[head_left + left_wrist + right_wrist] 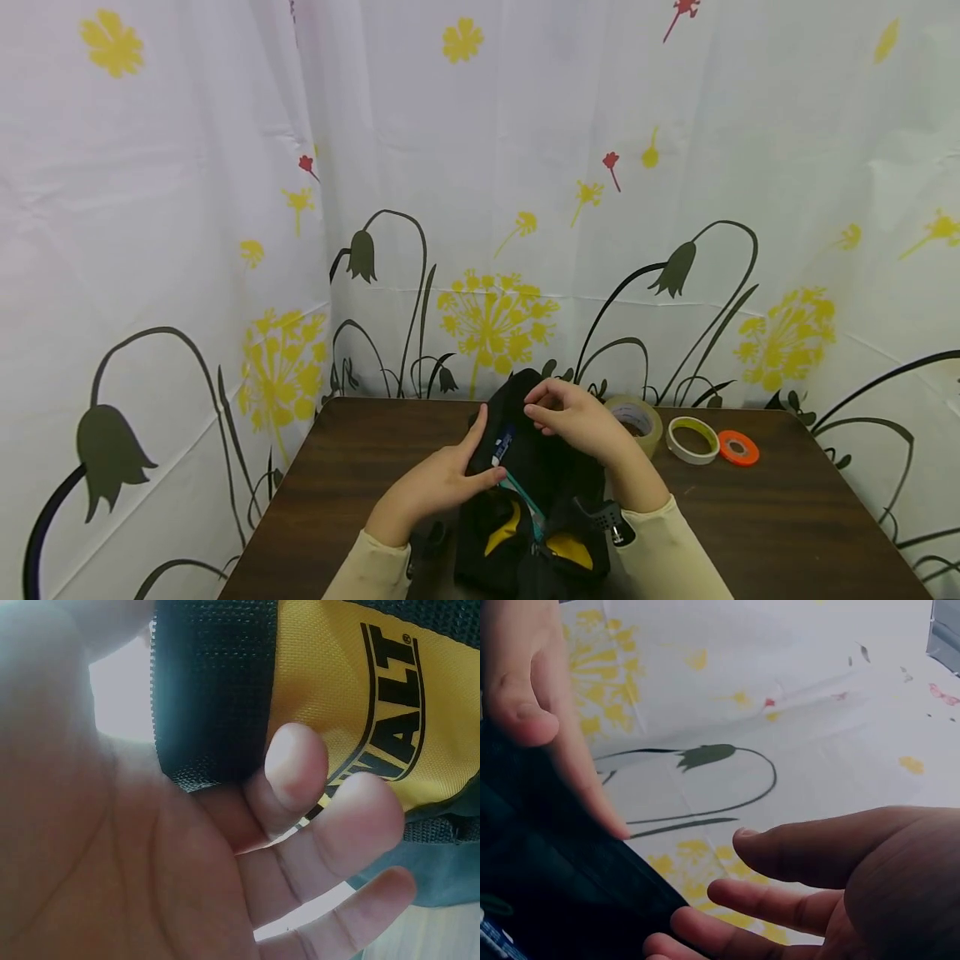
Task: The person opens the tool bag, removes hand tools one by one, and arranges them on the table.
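Note:
A black tool bag [551, 467] stands on the table between the hands, with a yellow lettered panel [337, 690] on its outside in the left wrist view. My left hand [442, 483] grips the bag's left side. Its thumb lies over the inner face, the index finger points up along the edge, and the other fingers curl against the outside. By the far top edge, my right hand [573, 417] has loosely bent fingers, thumb apart from them, fingertips right at the dark fabric. A blue tube-like item [503, 444] with white marks lies against the bag's black fabric.
To the right on the dark wooden table [787, 533] lie a wide roll of clear tape [651, 421], a white tape roll [712, 452] and an orange tape roll [738, 448]. A flower-printed curtain [525, 167] hangs behind the table.

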Demonstrator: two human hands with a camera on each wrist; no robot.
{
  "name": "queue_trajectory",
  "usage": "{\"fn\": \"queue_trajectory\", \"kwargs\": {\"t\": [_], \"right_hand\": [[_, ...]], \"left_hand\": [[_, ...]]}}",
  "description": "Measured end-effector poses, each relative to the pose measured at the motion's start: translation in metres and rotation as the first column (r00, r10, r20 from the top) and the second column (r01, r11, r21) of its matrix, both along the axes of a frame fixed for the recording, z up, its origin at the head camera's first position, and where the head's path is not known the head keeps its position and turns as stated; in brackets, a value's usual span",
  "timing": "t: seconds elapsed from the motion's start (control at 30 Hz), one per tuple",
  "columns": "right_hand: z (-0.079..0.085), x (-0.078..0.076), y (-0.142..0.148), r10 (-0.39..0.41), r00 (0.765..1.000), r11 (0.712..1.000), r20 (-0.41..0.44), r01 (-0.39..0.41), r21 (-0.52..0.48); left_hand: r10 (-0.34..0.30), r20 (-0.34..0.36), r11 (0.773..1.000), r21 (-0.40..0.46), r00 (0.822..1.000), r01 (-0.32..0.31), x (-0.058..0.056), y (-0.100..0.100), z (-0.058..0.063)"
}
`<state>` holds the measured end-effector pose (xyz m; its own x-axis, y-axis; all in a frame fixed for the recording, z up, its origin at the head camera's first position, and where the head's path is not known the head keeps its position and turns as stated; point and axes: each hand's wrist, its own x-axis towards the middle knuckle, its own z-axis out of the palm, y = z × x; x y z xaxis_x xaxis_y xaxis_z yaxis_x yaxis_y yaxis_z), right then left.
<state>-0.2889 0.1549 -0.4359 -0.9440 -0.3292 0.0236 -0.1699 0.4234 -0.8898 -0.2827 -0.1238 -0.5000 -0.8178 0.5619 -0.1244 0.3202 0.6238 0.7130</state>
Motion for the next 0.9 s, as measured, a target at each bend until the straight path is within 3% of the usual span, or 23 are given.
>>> {"fn": "queue_trajectory", "kwargs": {"t": [0.17,0.43,0.9], "right_hand": [[-0.002,-0.011,-0.011,-0.035,0.998,0.999,0.052,0.035,0.003],[-0.005,-0.021,-0.021,-0.068,0.996,0.998,0.055,0.067,0.018],[-0.046,-0.041,-0.041,-0.147,0.988,0.989,0.039,0.146,0.025]], "left_hand": [[-0.011,0.009,1.0,0.003,1.0,0.011,-0.002,0.0,0.0],[-0.018,0.022,1.0,0.012,1.0,0.018,-0.003,-0.001,0.001],[-0.044,0.025,0.999,0.024,0.999,0.044,-0.002,-0.004,0.005]]}}
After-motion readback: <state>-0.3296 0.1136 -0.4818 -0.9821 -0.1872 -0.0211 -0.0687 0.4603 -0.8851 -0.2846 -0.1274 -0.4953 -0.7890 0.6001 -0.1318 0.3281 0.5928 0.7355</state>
